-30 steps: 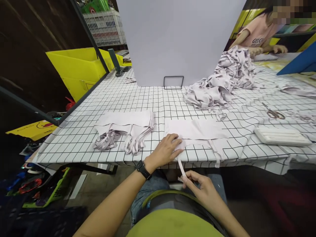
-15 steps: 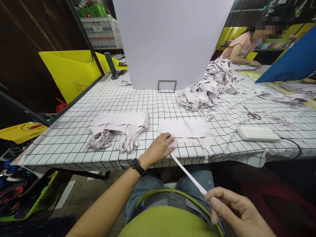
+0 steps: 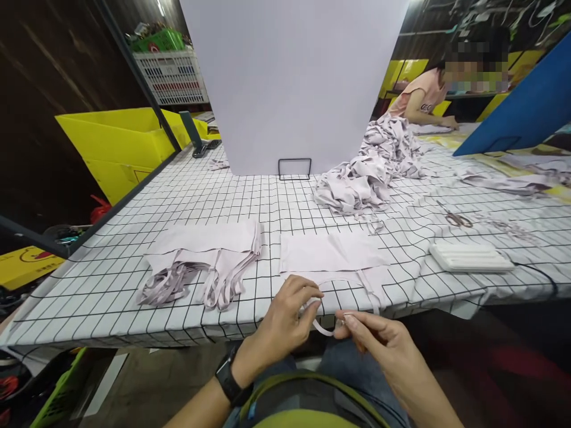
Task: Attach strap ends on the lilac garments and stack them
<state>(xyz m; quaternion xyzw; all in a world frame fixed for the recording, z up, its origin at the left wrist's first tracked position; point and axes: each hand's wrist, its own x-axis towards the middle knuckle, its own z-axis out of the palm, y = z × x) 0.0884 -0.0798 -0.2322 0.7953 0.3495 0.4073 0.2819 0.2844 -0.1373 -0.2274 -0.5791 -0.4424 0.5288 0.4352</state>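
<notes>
A pale pink garment with thin straps (image 3: 330, 252) lies flat near the table's front edge. Over its lower left corner is my left hand (image 3: 289, 315), thumb and fingers curled together around one strap (image 3: 323, 329). The strap sags in a short loop across to my right hand (image 3: 379, 342), which pinches its end between thumb and fingertips just off the table edge. Whatever small part sits in that pinch is too hidden to name. To the left lies a neat stack of similar garments (image 3: 205, 238), their straps hanging toward me.
A large white panel (image 3: 294, 83) stands behind, with a heap of pale garments (image 3: 352, 184) at its right foot. Scissors (image 3: 458, 220) and a white corded device (image 3: 470, 257) lie on the right. Across the table a person (image 3: 423, 98) bends over cloth. A blue panel (image 3: 513, 107) leans at far right.
My right hand has moved up and left toward the table edge, so the taut strap now sags. My left hand has lifted from lying on the garment and curled around the strap.
</notes>
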